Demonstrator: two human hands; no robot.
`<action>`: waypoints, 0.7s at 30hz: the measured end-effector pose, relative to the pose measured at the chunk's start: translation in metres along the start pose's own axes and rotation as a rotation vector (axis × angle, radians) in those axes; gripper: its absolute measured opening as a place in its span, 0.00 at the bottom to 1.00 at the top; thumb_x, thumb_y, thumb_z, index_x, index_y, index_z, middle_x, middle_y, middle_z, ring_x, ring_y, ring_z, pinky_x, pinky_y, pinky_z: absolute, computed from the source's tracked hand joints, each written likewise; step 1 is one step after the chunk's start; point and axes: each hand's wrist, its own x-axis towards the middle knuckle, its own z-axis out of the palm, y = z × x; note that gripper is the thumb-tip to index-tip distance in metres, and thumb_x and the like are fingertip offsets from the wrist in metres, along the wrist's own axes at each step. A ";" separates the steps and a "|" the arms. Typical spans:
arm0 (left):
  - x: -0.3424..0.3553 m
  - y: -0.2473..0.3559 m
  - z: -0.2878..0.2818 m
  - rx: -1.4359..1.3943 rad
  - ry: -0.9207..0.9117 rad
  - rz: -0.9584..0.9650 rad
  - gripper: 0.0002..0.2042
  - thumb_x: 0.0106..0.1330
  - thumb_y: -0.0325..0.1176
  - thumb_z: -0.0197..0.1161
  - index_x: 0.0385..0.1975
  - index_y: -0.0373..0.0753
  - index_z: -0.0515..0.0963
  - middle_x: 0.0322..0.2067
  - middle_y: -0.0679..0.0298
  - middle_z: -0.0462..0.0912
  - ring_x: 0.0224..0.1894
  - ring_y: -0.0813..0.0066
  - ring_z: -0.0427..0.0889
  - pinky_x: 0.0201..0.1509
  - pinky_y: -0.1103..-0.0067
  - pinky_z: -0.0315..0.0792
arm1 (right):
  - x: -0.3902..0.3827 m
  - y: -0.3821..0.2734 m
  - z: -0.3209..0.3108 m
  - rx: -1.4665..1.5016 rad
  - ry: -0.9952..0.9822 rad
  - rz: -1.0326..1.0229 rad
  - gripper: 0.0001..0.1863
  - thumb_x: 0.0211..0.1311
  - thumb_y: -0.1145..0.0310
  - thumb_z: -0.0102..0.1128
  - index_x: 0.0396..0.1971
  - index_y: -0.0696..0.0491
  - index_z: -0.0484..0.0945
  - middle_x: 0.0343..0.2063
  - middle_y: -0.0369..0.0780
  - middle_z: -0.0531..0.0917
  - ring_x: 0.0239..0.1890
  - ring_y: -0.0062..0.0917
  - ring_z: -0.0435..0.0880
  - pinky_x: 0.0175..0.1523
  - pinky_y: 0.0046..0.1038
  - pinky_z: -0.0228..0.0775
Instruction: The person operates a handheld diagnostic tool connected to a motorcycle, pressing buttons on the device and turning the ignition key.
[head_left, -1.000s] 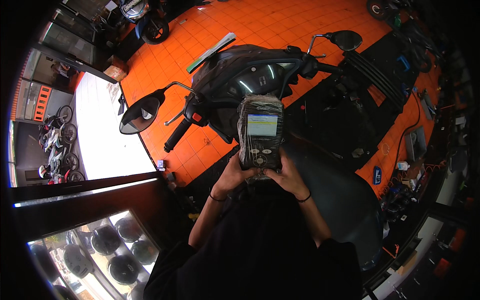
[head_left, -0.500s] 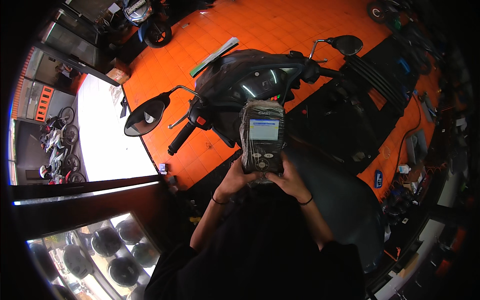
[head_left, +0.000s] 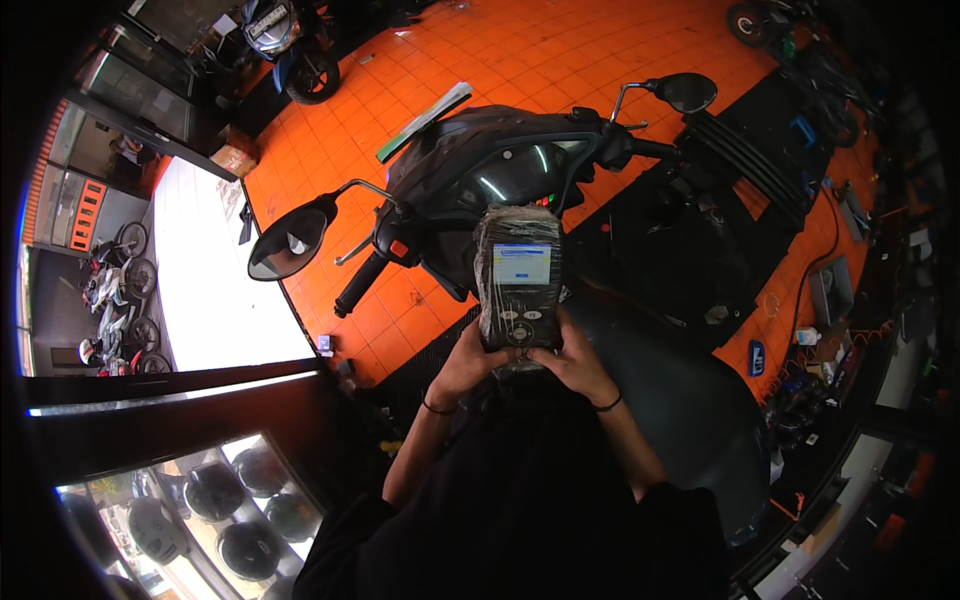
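Between both hands I hold a dark handheld diagnostic scanner (head_left: 520,298) wrapped in clear plastic film, its screen lit with a small pop-up box. My left hand (head_left: 468,362) grips its lower left side, and my right hand (head_left: 576,364) the lower right. Both thumbs rest at the bottom of the keypad, near the round button pad. The fingers behind the scanner are hidden. Just beyond stands a black scooter (head_left: 470,175) with handlebars, two mirrors and small lights glowing on its dash. Its dark seat (head_left: 670,400) lies to the right of my hands.
A booklet (head_left: 425,122) leans at the scooter's front. Black mats (head_left: 660,250) cover part of the orange tiled floor (head_left: 400,310). A blue bottle (head_left: 757,357) and tools lie at right. Helmets (head_left: 248,547) fill a glass case at lower left. Other motorcycles (head_left: 120,290) stand farther off.
The scanner's screen now shows a pop-up box where a plainer display stood. The whole view has shifted slightly; both hands keep their grip.
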 end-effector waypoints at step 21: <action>-0.002 0.014 0.007 0.019 0.044 0.006 0.27 0.59 0.19 0.67 0.60 0.28 0.70 0.51 0.58 0.82 0.53 0.70 0.82 0.60 0.72 0.76 | 0.004 0.006 -0.002 -0.027 -0.039 0.026 0.37 0.54 0.75 0.69 0.65 0.61 0.65 0.57 0.47 0.78 0.62 0.34 0.77 0.67 0.35 0.68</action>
